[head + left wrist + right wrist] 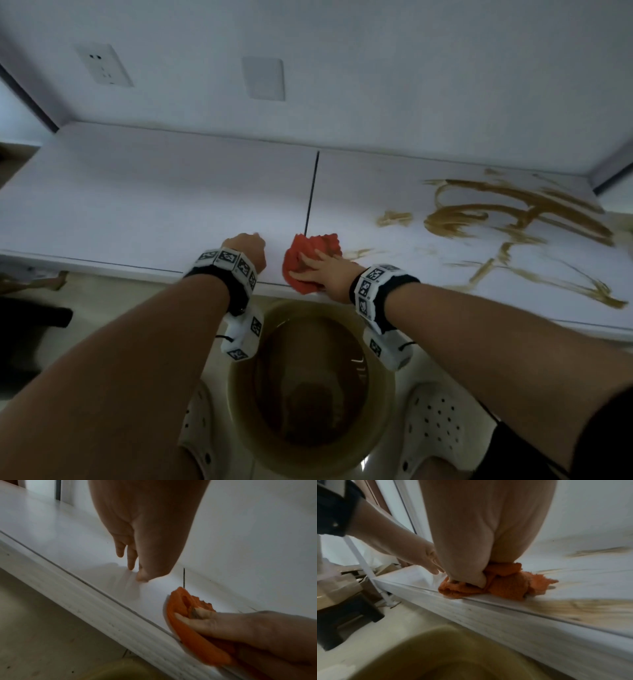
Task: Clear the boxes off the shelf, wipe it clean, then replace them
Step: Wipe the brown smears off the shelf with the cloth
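Note:
The white shelf [154, 198] holds no boxes in view. Brown smears [479, 219] streak its right half, and the left half looks clean. My right hand [315, 270] presses an orange cloth [308, 246] flat onto the shelf near the front edge, fingers spread over it. The right wrist view shows the thumb lying on the cloth [508, 585] with a smear [599, 609] just to the right. My left hand [248, 246] rests its fingertips [130, 566] on bare shelf [51, 531], just left of the cloth [181, 601], and holds nothing.
A yellowish bucket [236, 377] of brown water stands on the floor below the shelf edge, between my white clogs [198, 435]. A dark stool [346, 615] sits on the floor to the left. A wall socket [102, 65] is above the shelf.

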Available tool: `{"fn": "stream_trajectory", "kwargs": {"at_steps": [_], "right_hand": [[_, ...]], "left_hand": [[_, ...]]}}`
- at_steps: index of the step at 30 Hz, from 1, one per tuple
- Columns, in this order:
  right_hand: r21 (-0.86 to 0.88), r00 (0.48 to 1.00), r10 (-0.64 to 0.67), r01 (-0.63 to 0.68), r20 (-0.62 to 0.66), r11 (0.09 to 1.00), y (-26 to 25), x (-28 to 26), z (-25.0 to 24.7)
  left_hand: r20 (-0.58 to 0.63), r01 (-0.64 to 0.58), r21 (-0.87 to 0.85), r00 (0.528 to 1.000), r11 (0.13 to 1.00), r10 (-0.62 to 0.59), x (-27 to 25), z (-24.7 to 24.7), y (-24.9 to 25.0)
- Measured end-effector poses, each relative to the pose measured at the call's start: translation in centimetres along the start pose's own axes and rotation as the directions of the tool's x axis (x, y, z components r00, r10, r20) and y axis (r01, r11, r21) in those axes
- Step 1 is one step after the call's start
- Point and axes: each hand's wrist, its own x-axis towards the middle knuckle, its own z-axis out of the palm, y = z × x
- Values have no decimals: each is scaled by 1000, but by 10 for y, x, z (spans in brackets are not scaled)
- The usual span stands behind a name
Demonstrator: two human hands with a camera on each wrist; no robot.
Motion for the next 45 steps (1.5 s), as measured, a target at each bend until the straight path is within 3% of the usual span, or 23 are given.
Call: {"fn": "stream_trajectory", "kwargs": {"at_steps": [2, 5, 8, 11, 17, 22, 26, 31, 34, 37, 42, 45], "right_hand": [[15, 1000, 2, -2, 14, 1000, 10, -15, 5], [104, 993, 115, -114, -11, 988, 33, -27, 7], [151, 970, 242, -244, 29, 958, 49, -19, 0], [141, 956, 291, -295, 46, 945, 41, -3, -10], [63, 989, 146, -144, -20, 987, -9, 19, -9], [19, 1000, 5, -4, -23, 1000, 2, -10, 8], [147, 987, 144, -133, -67, 980, 35, -38, 20], [218, 937, 347, -348, 43, 912, 70, -33, 13], [239, 917, 393, -398, 68, 886, 67, -19, 6], [187, 944, 323, -329, 62, 926, 50, -4, -3], [81, 995, 98, -96, -28, 992, 4, -6, 3], [68, 1000, 13, -14, 8, 998, 12, -25, 14]], "left_hand": [[2, 21, 25, 1000, 999, -21, -4, 2, 3], [6, 35, 32, 999, 999, -35, -7, 2, 3], [13, 42, 34, 999, 999, -43, -6, 4, 3], [27, 45, 42, 999, 998, -46, -1, 6, 4], [37, 21, 16, 999, 1000, -22, 1, 7, -1], [60, -29, -14, 998, 999, 30, -8, 4, -1], [-37, -80, 46, 996, 996, 82, -15, 8, -1], [-113, -156, 56, 980, 986, 162, -23, 3, 13], [-104, -131, 54, 985, 990, 136, -22, 5, 22], [-80, -105, 38, 991, 994, 108, -21, 2, 26], [-59, -42, -15, 997, 999, 41, -21, -1, 33], [-41, 8, -52, 999, 999, -10, -24, -1, 36]]}}
